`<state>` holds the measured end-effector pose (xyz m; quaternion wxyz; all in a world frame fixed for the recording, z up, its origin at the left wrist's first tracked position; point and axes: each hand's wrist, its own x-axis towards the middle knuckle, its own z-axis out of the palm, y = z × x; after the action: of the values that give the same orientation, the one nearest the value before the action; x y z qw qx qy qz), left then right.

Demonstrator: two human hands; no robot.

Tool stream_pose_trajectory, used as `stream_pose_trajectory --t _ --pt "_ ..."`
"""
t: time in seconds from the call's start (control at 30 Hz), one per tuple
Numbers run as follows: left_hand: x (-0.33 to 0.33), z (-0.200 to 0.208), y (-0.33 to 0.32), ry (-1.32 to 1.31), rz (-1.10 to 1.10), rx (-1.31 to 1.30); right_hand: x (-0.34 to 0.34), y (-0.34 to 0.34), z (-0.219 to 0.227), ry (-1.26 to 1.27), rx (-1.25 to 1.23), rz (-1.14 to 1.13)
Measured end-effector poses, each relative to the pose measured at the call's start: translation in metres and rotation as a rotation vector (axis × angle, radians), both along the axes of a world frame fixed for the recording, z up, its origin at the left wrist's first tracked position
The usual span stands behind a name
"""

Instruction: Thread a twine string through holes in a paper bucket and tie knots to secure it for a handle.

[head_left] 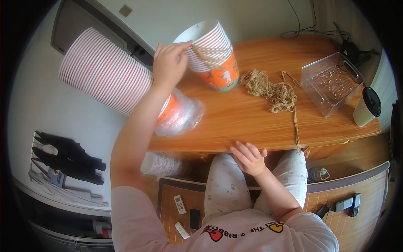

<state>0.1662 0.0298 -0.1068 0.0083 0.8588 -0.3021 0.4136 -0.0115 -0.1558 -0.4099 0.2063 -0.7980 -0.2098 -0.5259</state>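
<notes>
My left hand (170, 63) reaches to the upper rim of a nested stack of paper buckets (224, 73), orange and green below with white-and-red rims. Its fingertips are closed at loops of jute twine (210, 54) that lie across the stack's side. The fingertips' exact hold is partly hidden. My right hand (249, 158) is held above my lap at the table's front edge, fingers apart and holding nothing. A loose heap of jute twine (270, 90) lies on the table, right of the stack, one strand hanging over the front edge.
A longer stack of buckets (107, 71) in clear plastic leans at the left, beneath my left forearm. On the wooden table (235, 126), a clear plastic tray (331, 84) with small bits and a lidded cup (367, 107) stand right. A white twine spool (161, 164) sits below.
</notes>
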Motion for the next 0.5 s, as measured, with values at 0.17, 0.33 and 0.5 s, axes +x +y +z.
stream_pose_trajectory --t 0.17,0.33,0.5 --pt "-0.002 -0.005 -0.003 -0.258 0.032 0.247 0.001 -0.002 -0.003 0.004 0.005 0.003" --pt "-0.006 -0.013 0.001 -0.398 0.145 0.417 0.001 -0.004 0.0 0.005 -0.011 -0.006" --pt "-0.015 -0.028 -0.003 -0.361 0.239 0.333 -0.002 -0.001 -0.003 0.016 0.002 0.009"
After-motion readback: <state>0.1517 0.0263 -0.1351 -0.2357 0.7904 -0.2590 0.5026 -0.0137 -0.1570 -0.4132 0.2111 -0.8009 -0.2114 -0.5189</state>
